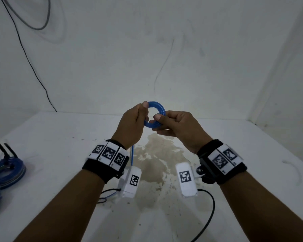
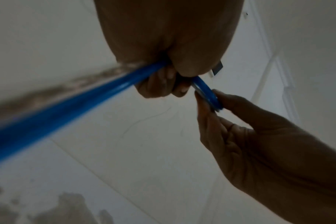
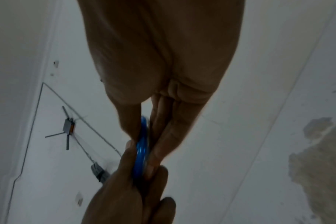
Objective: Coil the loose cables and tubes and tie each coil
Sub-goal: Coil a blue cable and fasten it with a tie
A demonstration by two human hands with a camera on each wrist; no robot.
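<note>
Left hand (image 1: 132,124) gripped the small ring-shaped coil of glossy blue plastic tube (image 1: 155,114) at its left side, thumb on top; right hand (image 1: 177,127) pinched its lower right between thumb and fingers. Coil held above the white table (image 1: 252,154), over a blotchy brown stain (image 1: 156,163). Loose tube tail (image 2: 67,106) ran straight from the left fist. Tied blue coils (image 1: 9,172) lay at the table's left edge.
</note>
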